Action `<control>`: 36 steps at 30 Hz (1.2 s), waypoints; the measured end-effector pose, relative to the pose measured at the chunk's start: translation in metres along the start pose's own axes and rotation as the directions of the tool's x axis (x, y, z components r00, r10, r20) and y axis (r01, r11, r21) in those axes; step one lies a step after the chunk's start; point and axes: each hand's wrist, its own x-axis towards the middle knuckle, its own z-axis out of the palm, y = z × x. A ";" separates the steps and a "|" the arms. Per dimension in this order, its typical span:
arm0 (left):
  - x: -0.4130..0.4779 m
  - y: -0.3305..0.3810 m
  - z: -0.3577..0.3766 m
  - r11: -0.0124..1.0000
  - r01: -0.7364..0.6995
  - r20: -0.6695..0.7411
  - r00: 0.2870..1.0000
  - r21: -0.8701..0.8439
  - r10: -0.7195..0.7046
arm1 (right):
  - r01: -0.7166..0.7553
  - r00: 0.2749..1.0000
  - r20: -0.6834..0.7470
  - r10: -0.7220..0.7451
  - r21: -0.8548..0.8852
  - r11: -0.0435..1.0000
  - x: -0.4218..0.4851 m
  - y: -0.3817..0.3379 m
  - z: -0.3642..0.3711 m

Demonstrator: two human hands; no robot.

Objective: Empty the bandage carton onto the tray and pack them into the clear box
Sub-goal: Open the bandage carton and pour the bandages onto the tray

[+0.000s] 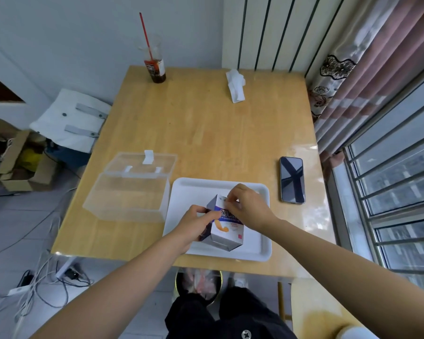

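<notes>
Bandage carton held over the white tray at the lower centre of the frame, both hands on it.

The bandage carton [224,227], white and purple with an orange mark, sits tilted above the tray [264,250]. Its contents are hidden, and whether its lower end touches the tray cannot be told. The clear box [130,194] stands on the worktop [206,130] just left of the tray, with its lid swung back. The left hand [196,223] grips the carton's left side with curled fingers. The right hand [249,204] pinches the flap at the carton's far top end. A dark phone [292,179] lies right of the tray. A cup with a red straw [157,67] and a crumpled tissue [235,85] sit near the worktop's far edge.
</notes>
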 end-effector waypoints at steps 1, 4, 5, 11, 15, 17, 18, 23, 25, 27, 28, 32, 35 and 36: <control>-0.001 0.000 -0.002 1.000 -0.011 0.002 1.000 0.011 0.011 | -0.034 0.999 -0.003 0.034 0.037 0.999 0.001 -0.001 -0.002; -0.002 -0.004 -0.010 0.997 -0.070 0.041 0.997 0.038 0.068 | -0.214 0.967 -0.067 0.245 0.304 0.928 0.007 0.003 -0.010; -0.002 -0.006 -0.012 0.996 -0.082 0.053 0.995 0.045 0.079 | -0.258 0.947 -0.079 0.312 0.391 0.883 0.008 0.006 -0.013; -0.001 -0.014 -0.014 0.997 -0.083 0.021 0.996 0.005 0.083 | -0.381 0.917 0.144 0.372 0.594 0.709 -0.004 0.012 -0.010; -0.003 -0.014 -0.015 0.991 -0.122 0.037 0.991 -0.062 0.125 | -0.571 0.821 0.460 0.338 0.671 0.473 -0.014 0.016 -0.008; -0.003 -0.014 -0.016 0.988 -0.149 0.055 0.987 -0.052 0.152 | -0.562 0.827 0.478 0.296 0.689 0.458 -0.015 0.016 -0.006; -0.003 -0.015 -0.017 0.987 -0.156 0.073 0.985 -0.035 0.158 | -0.539 0.842 0.451 0.294 0.704 0.462 -0.015 0.013 -0.006; -0.002 -0.015 -0.015 0.971 -0.229 0.159 0.964 0.076 0.214 | -0.446 0.883 0.277 0.380 0.747 0.493 -0.013 -0.001 -0.004; 0.001 -0.015 -0.018 0.964 -0.258 0.108 0.962 0.059 0.251 | -0.426 0.887 0.260 0.383 0.781 0.457 -0.012 0.000 -0.006; 0.003 -0.015 -0.024 0.960 -0.277 0.089 0.958 0.045 0.272 | -0.434 0.893 0.271 0.359 0.728 0.530 -0.013 0.002 -0.008; 0.004 -0.015 -0.026 0.958 -0.279 0.104 0.957 0.062 0.272 | -0.424 0.905 0.261 0.336 0.614 0.666 -0.012 0.005 -0.008; 0.004 -0.014 -0.032 0.958 -0.273 0.128 0.957 0.093 0.260 | -0.286 0.954 0.217 0.209 0.435 0.854 -0.006 0.005 -0.010; 0.006 -0.013 -0.040 0.955 -0.281 0.150 0.953 0.099 0.265 | -0.307 0.927 0.345 0.147 0.471 0.827 0.000 0.000 -0.015; 0.004 -0.012 -0.042 0.954 -0.274 0.167 0.953 0.121 0.252 | -0.311 0.913 0.385 0.137 0.438 0.844 0.002 0.000 -0.015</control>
